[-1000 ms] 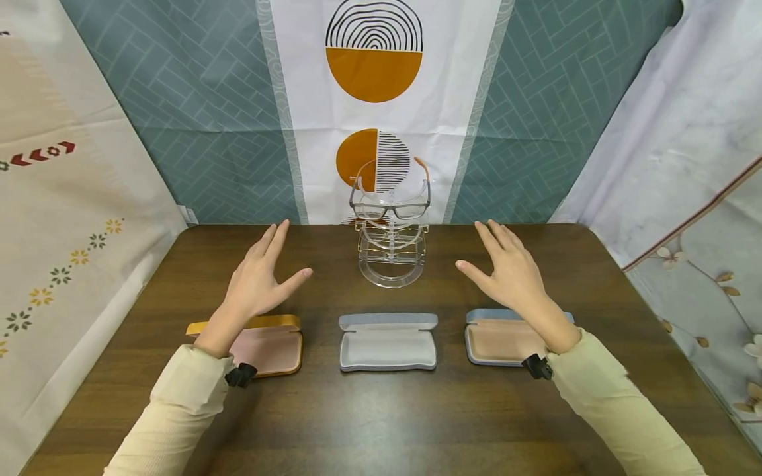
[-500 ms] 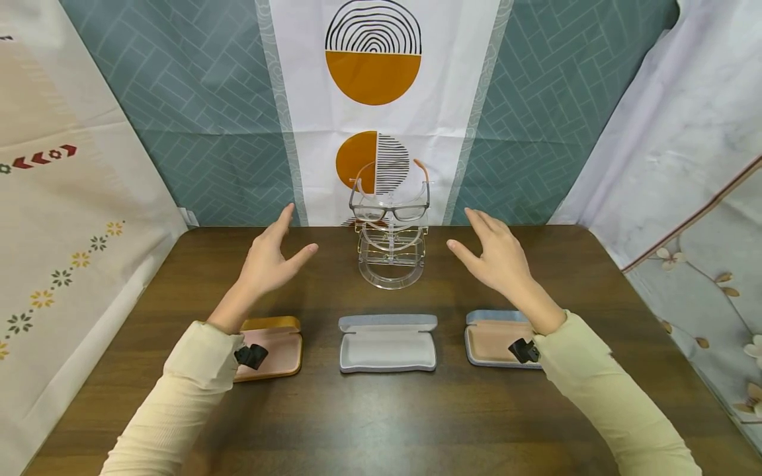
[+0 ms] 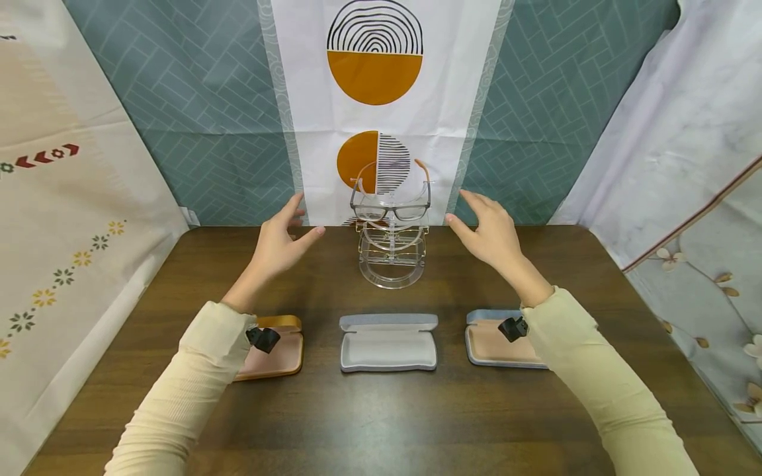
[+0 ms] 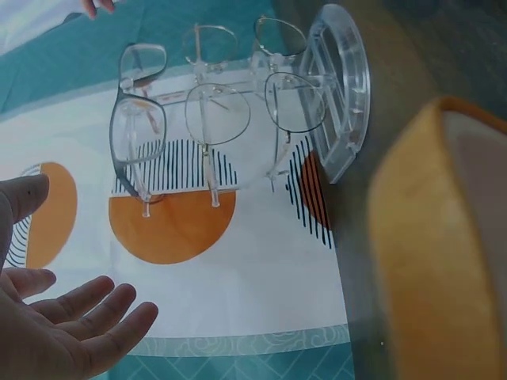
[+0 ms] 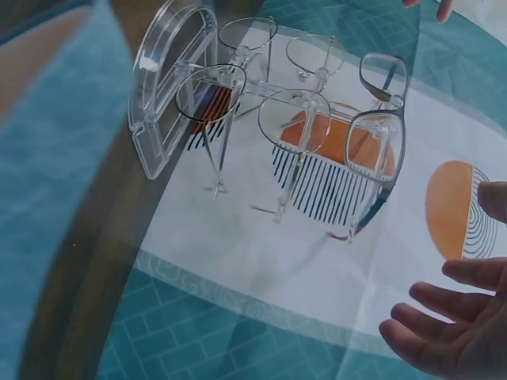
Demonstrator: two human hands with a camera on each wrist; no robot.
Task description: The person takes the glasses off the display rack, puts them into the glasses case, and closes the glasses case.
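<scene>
A clear display stand [image 3: 391, 283] stands at the back of the table and carries several pairs of glasses. On its top tier sits a grey-framed pair of glasses [image 3: 389, 212] with orange temple tips; thin gold-rimmed glasses [image 4: 218, 115] hang on the tiers below. My left hand [image 3: 278, 244] hovers left of the stand, fingers spread and touching nothing. To the right of the stand my right hand [image 3: 491, 235] is likewise raised, its fingers extended and apart from the glasses. Both wrist views show relaxed fingers holding nothing.
Three opened glasses cases lie in a row: a yellow case [image 3: 286, 354] under the left wrist, a grey case [image 3: 388, 349] in the middle, a blue case [image 3: 500, 354] under the right forearm. A patterned cloth [image 3: 226, 132] hangs behind the brown table [image 3: 381, 430].
Both hands have moved forward and inward, closer to the display stand from either side. The glasses, stand and cases have stayed in place.
</scene>
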